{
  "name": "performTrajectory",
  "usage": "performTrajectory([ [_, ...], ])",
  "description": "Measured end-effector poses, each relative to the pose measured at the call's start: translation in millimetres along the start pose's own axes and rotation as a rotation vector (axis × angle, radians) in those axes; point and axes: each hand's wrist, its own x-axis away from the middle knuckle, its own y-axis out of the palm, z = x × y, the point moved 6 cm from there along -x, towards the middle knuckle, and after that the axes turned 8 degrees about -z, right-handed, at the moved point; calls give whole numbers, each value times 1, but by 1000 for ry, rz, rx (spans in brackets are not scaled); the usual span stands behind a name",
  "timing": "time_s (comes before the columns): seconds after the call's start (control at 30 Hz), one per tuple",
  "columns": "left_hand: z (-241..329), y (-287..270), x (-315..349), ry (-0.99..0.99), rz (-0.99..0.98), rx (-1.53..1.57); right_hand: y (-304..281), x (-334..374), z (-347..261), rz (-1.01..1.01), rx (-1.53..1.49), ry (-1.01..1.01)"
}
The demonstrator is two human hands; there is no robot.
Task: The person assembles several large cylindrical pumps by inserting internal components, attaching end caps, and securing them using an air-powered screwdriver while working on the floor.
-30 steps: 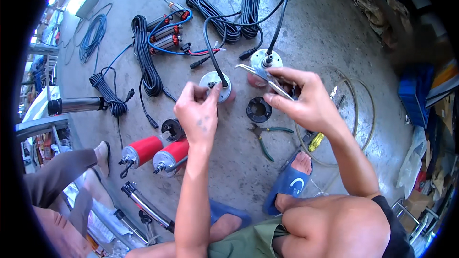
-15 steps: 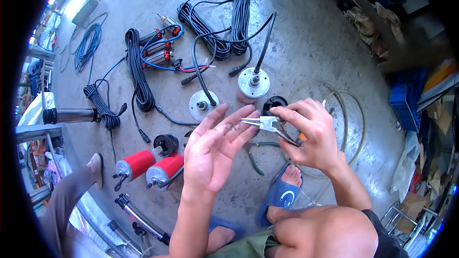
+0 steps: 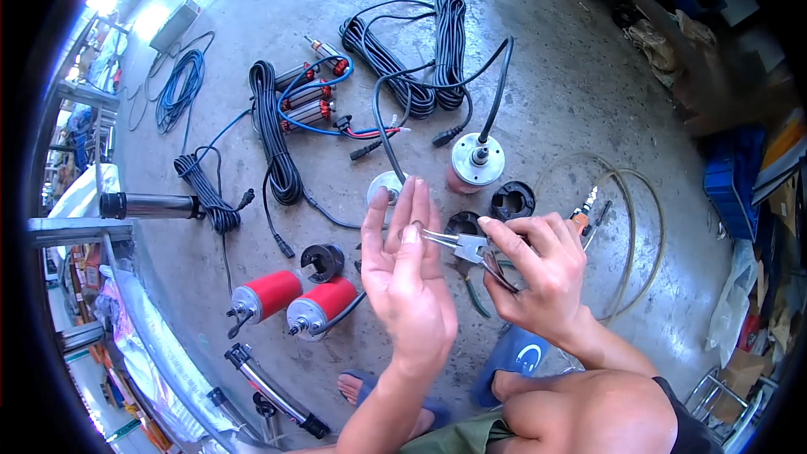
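My left hand (image 3: 410,290) is raised palm up over the floor, its thumb pressed against the fingers. Pinched there is a small dark ring, apparently a circlip (image 3: 418,225), mostly covered by the thumb. My right hand (image 3: 546,273) grips slim-nosed circlip pliers (image 3: 469,245), whose tips reach the left fingertips at the ring. Beyond the hands, a motor with a silver end cap (image 3: 477,158) stands upright with a black cable out of its top. Another silver end cap (image 3: 383,188) is partly hidden behind my left fingers. Black round parts (image 3: 513,200) lie near the pliers.
Two red motors (image 3: 275,292) and a notched black ring (image 3: 324,262) lie at left. Farther off are copper-wound armatures (image 3: 307,116) and bundled black cables (image 3: 450,40). Green-handled pliers (image 3: 476,296) lie below my hands. A metal rack (image 3: 80,231) borders the left, a blue crate (image 3: 730,189) the right.
My left thumb has come down onto the fingers, pinching the small ring that lay on the open hand. The pliers have stayed at those fingers. The whole view has shifted, and the person at left has gone from view.
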Motion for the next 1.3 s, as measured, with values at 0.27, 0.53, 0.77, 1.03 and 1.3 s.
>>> performTrajectory([
  [0.27, 8, 5, 3, 117, 3, -85, 1, 0, -4, 13, -25, -2],
  [0.53, 8, 6, 4, 151, -11, -118, 3, -3, -5, -17, -39, 14],
  [0.77, 11, 7, 7, 219, 51, -141, 5, 0, -13, -4, -29, 14],
  [1.03, 14, 6, 6, 263, 27, -193, 7, 0, -14, -26, -58, 19],
  [1.3, 16, 4, 9, 393, 1, -301, 9, -2, -18, -20, -71, 30],
])
